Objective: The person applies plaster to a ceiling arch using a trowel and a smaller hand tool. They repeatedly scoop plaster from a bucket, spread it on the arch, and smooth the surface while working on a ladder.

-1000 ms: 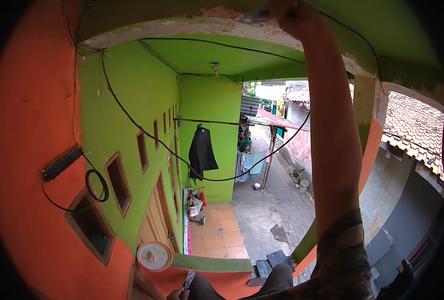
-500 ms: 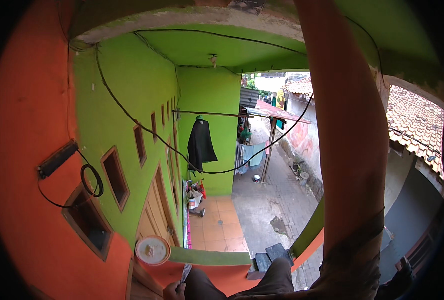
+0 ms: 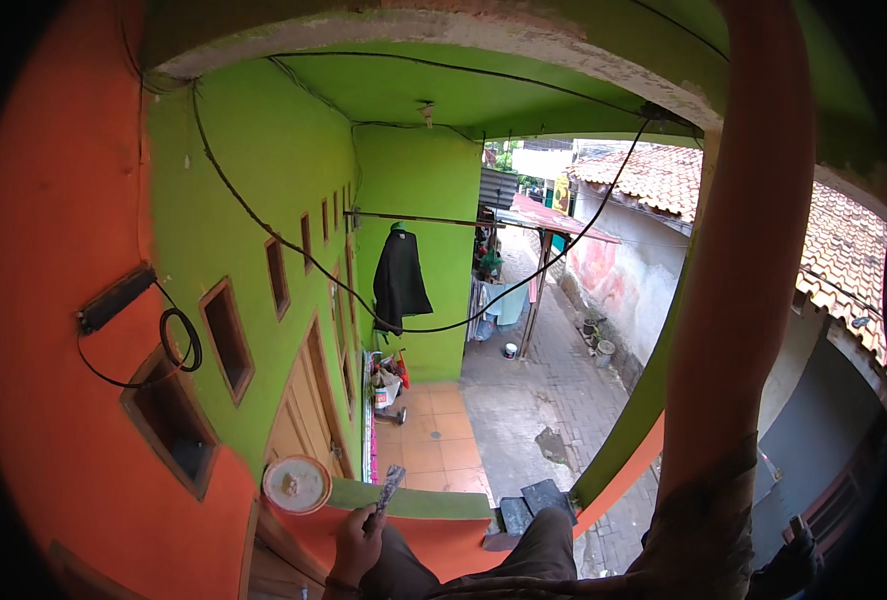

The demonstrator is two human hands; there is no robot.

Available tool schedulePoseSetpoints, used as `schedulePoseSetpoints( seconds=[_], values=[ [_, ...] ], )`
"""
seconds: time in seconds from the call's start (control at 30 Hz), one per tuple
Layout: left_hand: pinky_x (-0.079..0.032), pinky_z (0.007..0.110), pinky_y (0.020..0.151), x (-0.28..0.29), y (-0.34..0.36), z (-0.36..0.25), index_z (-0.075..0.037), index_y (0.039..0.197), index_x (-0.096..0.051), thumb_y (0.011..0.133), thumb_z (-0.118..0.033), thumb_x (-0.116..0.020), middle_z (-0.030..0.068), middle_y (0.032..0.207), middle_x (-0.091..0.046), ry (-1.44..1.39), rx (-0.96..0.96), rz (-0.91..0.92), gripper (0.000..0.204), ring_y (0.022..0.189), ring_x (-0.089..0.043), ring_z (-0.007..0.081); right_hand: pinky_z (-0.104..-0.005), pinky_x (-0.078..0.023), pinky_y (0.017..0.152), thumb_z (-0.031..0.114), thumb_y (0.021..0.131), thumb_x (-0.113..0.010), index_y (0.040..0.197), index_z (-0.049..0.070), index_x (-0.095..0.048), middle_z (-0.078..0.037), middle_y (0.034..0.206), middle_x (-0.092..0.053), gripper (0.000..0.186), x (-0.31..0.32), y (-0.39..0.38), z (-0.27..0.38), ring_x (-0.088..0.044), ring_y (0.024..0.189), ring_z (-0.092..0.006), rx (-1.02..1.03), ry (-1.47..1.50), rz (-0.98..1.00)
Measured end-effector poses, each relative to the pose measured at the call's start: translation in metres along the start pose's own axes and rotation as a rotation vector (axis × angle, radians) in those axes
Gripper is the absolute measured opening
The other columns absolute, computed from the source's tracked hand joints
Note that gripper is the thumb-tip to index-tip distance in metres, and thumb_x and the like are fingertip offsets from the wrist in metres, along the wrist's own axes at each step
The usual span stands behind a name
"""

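Left hand (image 3: 360, 545) is gripping a narrow, flat, mottled grey-white tool (image 3: 391, 488), fingers curling round its lower end; the free end is pointing up & slightly right, showing in front of the low orange wall w/ a green top (image 3: 444, 499). Just beyond & left of that hand, a round, shallow, brown-rimmed container (image 3: 299, 512) w/ whitish stuff inside is sitting at the wall's left end, apart from the tool. Right forearm, bare (image 3: 734, 250), is running up to the top edge from a dark patterned sleeve (image 3: 699, 510); right hand is lying out of frame, so can't tell if it's open, closed or holding smth. The person's knees, in dark grey-brown trousers (image 3: 544, 548), are showing at bottom ctr., w/ dark grey flat slabs (image 3: 547, 499) lying just past them.

Farther off, a thick black cable (image 3: 434, 330) is sagging across the view, & a black jacket (image 3: 401, 280) is hanging by the bright green wall (image 3: 434, 170), below a thin horiz. pole (image 3: 444, 219). On the left, a black elongated fixture (image 3: 119, 299) w/ a coiled black cord (image 3: 200, 352) is jutting from the orange wall (image 3: 59, 240)
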State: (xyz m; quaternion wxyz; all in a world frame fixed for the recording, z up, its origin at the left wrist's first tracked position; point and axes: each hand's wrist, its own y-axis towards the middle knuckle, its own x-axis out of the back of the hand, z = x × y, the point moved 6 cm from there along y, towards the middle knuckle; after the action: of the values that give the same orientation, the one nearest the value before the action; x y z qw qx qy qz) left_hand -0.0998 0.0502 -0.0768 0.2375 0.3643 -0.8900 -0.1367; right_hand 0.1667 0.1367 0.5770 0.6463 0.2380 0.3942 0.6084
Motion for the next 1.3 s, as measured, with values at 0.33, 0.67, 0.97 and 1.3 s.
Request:
schedulePoseSetpoints(
  seconds=[0.33,0.67,0.97,1.3],
  values=[
    [-0.047,0.024,0.06,-0.041,0.046,-0.097,0.002,0.102,-0.056,0.093,-0.012,-0.05,0.003,0.074,-0.056,-0.768,0.172,-0.002,0.018,0.064,-0.053,0.0085,-0.0242,-0.04,0.044,0.029,0.096,-0.047,0.093,0.003,-0.051,-0.004,0.074,-0.052,0.025,0.183,-0.272,-0.269,-0.05,0.052,-0.0112,-0.255,-0.565,-0.635],
    [-0.037,0.019,0.059,-0.075,0.048,-0.116,0.002,0.095,-0.059,0.092,-0.016,-0.053,-0.0019,0.075,-0.054,-0.684,0.201,-0.035,0.019,0.065,-0.045,0.0026,-0.0215,-0.036,0.045,0.016,0.091,-0.056,0.126,-0.006,-0.044,0.002,0.071,-0.049,0.042,0.212,-0.384,-0.37,-0.043,0.05,-0.005,-0.577,-0.283,-0.709],
    [-0.042,0.021,0.067,-0.073,0.036,-0.122,0.006,0.101,-0.056,0.09,-0.002,-0.054,0.0029,0.09,-0.054,-0.757,0.137,-0.019,0.014,0.073,-0.051,0.0057,-0.0202,-0.038,0.045,0.012,0.089,-0.06,0.122,-0.006,-0.048,0.001,0.074,-0.05,0.04,0.202,-0.381,-0.361,-0.045,0.052,-0.0053,-0.583,-0.166,-0.632],
    [-0.043,0.025,0.066,-0.092,0.047,-0.122,0.004,0.093,-0.06,0.082,-0.005,-0.065,0.0054,0.085,-0.057,-0.407,0.042,-0.001,0.015,0.075,-0.054,0.0113,-0.0221,-0.033,0.034,0.012,0.081,-0.07,0.1,0.001,-0.063,-0.002,0.058,-0.056,0.023,0.206,-0.416,-0.384,-0.048,0.042,-0.0062,-0.629,-0.306,-0.744]
  ],
)
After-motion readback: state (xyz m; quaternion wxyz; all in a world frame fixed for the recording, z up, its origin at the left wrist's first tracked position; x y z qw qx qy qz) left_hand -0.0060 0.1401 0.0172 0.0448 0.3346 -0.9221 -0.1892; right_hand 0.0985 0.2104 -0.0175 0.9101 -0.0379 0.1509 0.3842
